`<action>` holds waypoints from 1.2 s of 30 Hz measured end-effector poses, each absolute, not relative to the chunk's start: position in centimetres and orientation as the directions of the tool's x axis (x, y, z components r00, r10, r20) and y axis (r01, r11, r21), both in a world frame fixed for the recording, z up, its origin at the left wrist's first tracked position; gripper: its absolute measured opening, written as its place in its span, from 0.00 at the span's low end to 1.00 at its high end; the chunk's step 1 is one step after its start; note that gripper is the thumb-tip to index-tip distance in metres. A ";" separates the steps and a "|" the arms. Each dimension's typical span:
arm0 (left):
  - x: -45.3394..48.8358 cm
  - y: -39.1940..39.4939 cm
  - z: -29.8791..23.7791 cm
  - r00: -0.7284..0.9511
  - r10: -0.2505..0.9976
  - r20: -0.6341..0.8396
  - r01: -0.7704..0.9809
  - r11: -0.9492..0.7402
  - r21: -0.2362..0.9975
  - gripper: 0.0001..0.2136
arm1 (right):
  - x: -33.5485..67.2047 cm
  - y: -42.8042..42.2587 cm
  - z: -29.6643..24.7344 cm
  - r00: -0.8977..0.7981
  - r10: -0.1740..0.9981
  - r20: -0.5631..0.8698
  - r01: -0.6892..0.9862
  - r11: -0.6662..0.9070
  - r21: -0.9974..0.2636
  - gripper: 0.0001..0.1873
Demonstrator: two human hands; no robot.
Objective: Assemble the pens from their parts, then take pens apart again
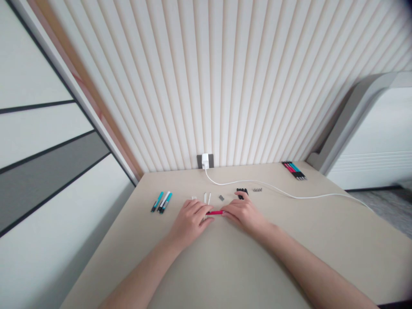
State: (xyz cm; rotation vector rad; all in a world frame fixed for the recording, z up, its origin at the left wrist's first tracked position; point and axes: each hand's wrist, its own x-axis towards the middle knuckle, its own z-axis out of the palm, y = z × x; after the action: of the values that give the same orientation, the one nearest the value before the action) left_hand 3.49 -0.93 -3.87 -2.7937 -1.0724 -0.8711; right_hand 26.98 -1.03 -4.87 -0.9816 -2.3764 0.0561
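Observation:
A red pen barrel [215, 212] lies level between my two hands, just above or on the table. My left hand [190, 219] pinches its left end, where a dark part shows by the fingertips. At its right end, the fingers of my right hand [240, 211] are closed on it, with one finger raised. Beyond the hands lie two thin white sticks [209, 198], a small grey piece [221, 198] and small white pieces [193, 198] partly behind my left hand. Several black pen parts [242, 192] sit just past my right hand, beside small metallic pieces [257, 189].
Teal and white pen barrels [165, 201] lie on the left of the beige table [212, 266]. Several red and teal pens [294, 170] rest side by side at the back right. From a white charger [205, 161] at the wall, a white cable [283, 192] crosses to the right edge.

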 end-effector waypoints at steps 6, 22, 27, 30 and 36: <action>2.8 -0.2 -4.1 0.515 0.667 0.538 0.664 -0.707 0.241 0.07 | 28.2 -0.2 -4.9 -0.558 0.679 0.478 0.638 0.719 -0.276 0.14; 2.6 0.1 -4.2 0.543 0.704 0.457 0.652 -0.697 0.299 0.05 | 28.3 -0.2 -4.6 -0.552 0.677 0.488 0.660 0.712 -0.240 0.15; 2.5 0.2 -4.2 0.527 0.683 0.506 0.646 -0.709 0.284 0.04 | 28.3 -0.2 -4.7 -0.552 0.683 0.478 0.657 0.710 -0.255 0.16; 2.4 0.3 -4.3 0.532 0.675 0.512 0.643 -0.715 0.274 0.04 | 28.3 -0.1 -4.8 -0.540 0.692 0.479 0.660 0.701 -0.270 0.16; 2.3 0.5 -4.6 0.515 0.687 0.512 0.656 -0.701 0.281 0.04 | 28.3 -0.1 -4.8 -0.530 0.698 0.482 0.654 0.698 -0.291 0.14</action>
State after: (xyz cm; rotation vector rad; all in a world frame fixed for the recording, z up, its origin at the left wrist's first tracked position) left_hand 2.29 0.47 -4.62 -2.7792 -1.2331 -0.9759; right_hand 28.26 -0.13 -4.78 -1.0310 -2.3284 0.0996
